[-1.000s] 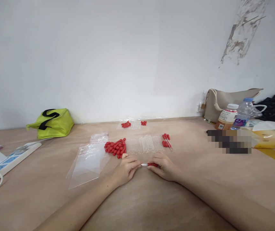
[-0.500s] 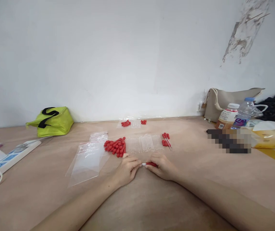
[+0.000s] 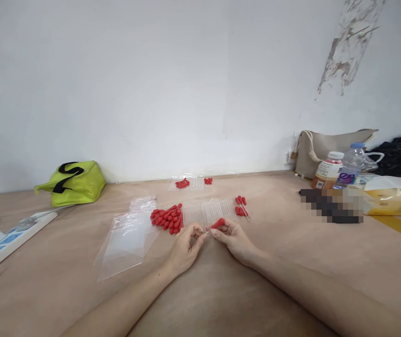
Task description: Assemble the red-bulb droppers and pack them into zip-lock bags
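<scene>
My right hand [image 3: 233, 239] pinches a red rubber dropper bulb [image 3: 218, 223], its rounded end pointing up and to the right. The fingers of my left hand [image 3: 187, 245] are closed on a thin clear glass tube [image 3: 207, 232], most of it hidden by the fingers. Tube and bulb meet between the two hands; how far one sits inside the other I cannot tell. Just beyond lies a row of clear glass tubes [image 3: 218, 209]. A heap of red bulbs [image 3: 168, 218] is left of the row. Right of it lie several droppers with red bulbs [image 3: 241, 202].
Clear zip bags [image 3: 123, 243] lie on the left, near a white power strip [image 3: 14, 236] and a lime-green bag [image 3: 77, 183]. A filled clear bag [image 3: 196, 183] is by the wall. Bottles [image 3: 329, 171], a tissue pack [image 3: 393, 196] and a grey bag [image 3: 337, 140] stand right.
Both hands have risen slightly from the table. The bulb in my right hand has tilted, its rounded end now higher. The view has shifted a little.
</scene>
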{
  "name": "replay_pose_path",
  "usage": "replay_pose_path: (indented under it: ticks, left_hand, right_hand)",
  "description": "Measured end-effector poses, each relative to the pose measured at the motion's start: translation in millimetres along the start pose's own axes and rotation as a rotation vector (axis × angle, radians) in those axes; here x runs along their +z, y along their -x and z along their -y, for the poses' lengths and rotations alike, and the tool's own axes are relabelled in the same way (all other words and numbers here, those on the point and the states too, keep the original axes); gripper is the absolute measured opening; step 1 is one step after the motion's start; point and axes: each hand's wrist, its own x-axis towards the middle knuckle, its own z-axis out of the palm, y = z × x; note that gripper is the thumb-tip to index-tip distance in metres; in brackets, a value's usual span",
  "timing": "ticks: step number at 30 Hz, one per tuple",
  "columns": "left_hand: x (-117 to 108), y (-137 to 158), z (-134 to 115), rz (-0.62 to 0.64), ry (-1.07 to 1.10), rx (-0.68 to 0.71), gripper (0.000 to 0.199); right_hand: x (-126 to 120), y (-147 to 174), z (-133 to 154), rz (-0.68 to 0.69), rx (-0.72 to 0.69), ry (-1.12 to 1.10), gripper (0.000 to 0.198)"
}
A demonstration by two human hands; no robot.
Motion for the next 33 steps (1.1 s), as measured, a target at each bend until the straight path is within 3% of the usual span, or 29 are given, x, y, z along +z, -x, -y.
replay_pose_path:
  ticks: [4, 8, 11, 14, 18, 26, 31, 33]
  left_hand:
    - [-5.0, 3.2, -0.4, 0.063, -0.033, -0.026, 0.023]
    - [-9.6, 4.4, 2.6, 0.076, -0.102, -0.045, 0.025]
    - [-8.3, 2.4, 3.6, 0.096, -0.139, -0.023, 0.019]
    - [-6.5, 0.2, 3.2, 0.121, -0.141, 0.008, 0.016]
    - [-7.2, -0.2, 2.1, 0.134, -0.148, 0.024, 0.012]
    - [-8.1, 0.1, 0.0, 0.148, -0.176, 0.052, 0.009]
    - [-7.9, 0.6, 1.9, 0.144, -0.169, 0.063, 0.01]
    - [-8.1, 0.6, 1.9, 0.146, -0.168, 0.06, 0.01]
  right_hand:
    - [-20.8, -16.1, 16.7, -0.1, 0.002, 0.095, 0.035]
    - [-83.7, -40.7, 36.2, -0.361, 0.052, 0.336, 0.041]
    - [-128.3, -48.2, 30.1, -0.543, 0.136, 0.687, 0.036]
    - [-149.8, -47.1, 10.7, -0.576, 0.214, 0.834, 0.037]
    - [-154.0, -46.0, -5.8, -0.575, 0.252, 0.939, 0.039]
    - [-155.6, -44.6, -9.0, -0.553, 0.208, 1.021, 0.031]
    - [-153.1, -41.9, -8.3, -0.537, 0.156, 1.035, 0.033]
    - [-147.1, -41.1, -4.4, -0.484, 0.066, 1.071, 0.033]
